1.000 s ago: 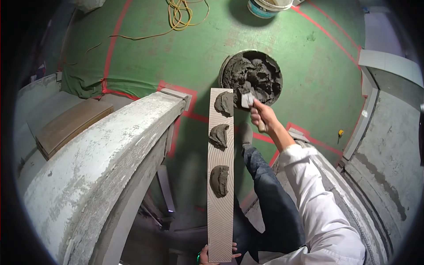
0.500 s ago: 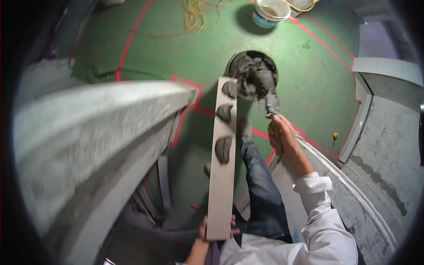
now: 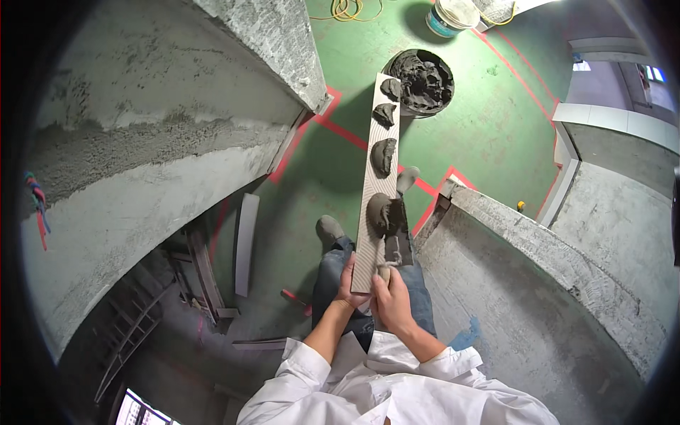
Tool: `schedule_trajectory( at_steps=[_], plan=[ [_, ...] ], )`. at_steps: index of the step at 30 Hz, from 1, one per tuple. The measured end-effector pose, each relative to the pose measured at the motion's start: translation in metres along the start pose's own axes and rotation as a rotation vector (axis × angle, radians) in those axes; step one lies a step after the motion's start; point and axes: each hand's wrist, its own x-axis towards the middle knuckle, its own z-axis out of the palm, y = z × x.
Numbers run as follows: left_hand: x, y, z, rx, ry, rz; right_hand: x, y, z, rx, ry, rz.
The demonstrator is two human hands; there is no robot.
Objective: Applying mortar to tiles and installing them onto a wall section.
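A long, narrow beige tile strip [image 3: 363, 262] with a ridged face slopes away from me. My left hand [image 3: 349, 287] is closed around its near end. Several dabs of dark grey mortar [image 3: 383, 157] sit in a row along the strip. My right hand [image 3: 393, 301] grips the handle of a notched-looking, mortar-smeared trowel [image 3: 399, 249], whose blade touches the nearest dab [image 3: 379, 211] at the strip's right edge. The strip's far end overlaps the left rim of a black bucket [image 3: 426, 115] filled with mortar [image 3: 423, 78].
A concrete wall [image 3: 212, 184] rises on my left, and a low concrete ledge [image 3: 510, 219] runs along my right. Farther off stand a white pail [image 3: 445, 21] and a yellow cord [image 3: 346, 8]. A loose strip [image 3: 246, 244] lies on the green floor [image 3: 290, 205], which has red tape lines.
My right hand has brought the trowel from the mortar bucket back to the strip's near part. Another dab now lies there. My view has shifted, and the strip's near end appears farther forward.
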Motion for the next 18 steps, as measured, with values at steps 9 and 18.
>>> schedule_trajectory(
  at_steps=[9, 18],
  plan=[
    [-0.015, -0.009, 0.102, -0.002, -0.306, -0.109, 0.020, -0.060, -0.101, 0.441, -0.010, -0.160],
    [-0.010, -0.011, 0.133, 0.057, -0.076, 0.039, 0.337, -0.083, -0.270, -0.740, 0.336, -0.462]
  ],
)
